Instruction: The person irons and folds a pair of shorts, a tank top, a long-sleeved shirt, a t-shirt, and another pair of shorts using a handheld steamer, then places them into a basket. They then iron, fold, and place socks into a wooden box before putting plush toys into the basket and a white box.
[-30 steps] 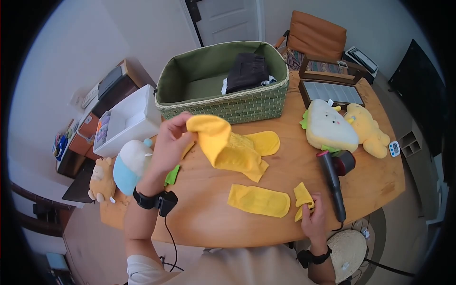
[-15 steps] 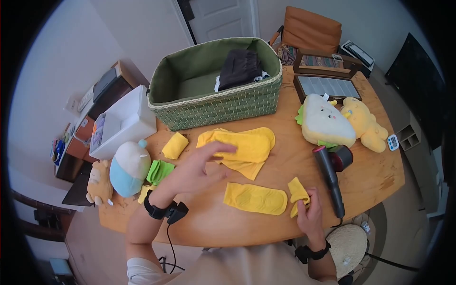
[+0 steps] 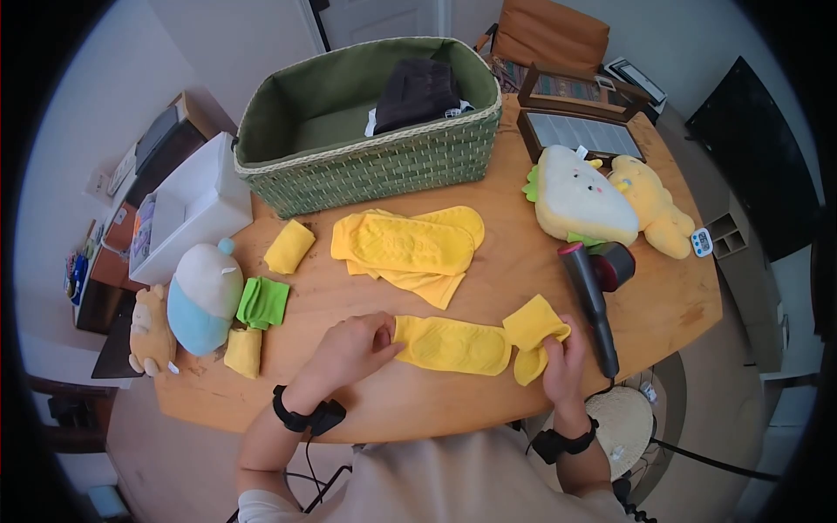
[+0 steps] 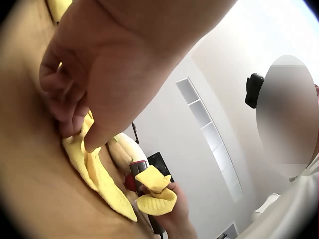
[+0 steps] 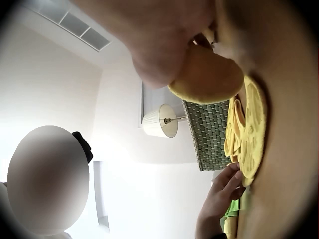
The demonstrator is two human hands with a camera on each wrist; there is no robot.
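In the head view a yellow sock (image 3: 458, 345) lies flat near the table's front edge. My left hand (image 3: 356, 347) pinches its left end, and the left wrist view shows that end of the sock (image 4: 89, 149) raised between thumb and fingers. To its right, my right hand (image 3: 567, 362) grips a second yellow sock (image 3: 534, 324), which hangs bent and loose from the fingers, beside the flat one. Behind them several yellow socks (image 3: 405, 246) are stacked flat. A folded yellow bundle (image 3: 290, 247), a green one (image 3: 263, 302) and another yellow bundle (image 3: 243, 352) sit at the left.
A green woven basket (image 3: 366, 179) with dark clothing (image 3: 418, 96) inside stands at the back, beside a white bin (image 3: 205, 200). Plush toys (image 3: 206, 301) line the left edge. On the right are a hair dryer (image 3: 593, 305), a sandwich plush (image 3: 582, 200) and a compartment box (image 3: 584, 135).
My left hand laid its yellow sock on the stack, let go, and came down to the flat sock's left end. My right hand still holds its sock, now lifted and more unfolded.
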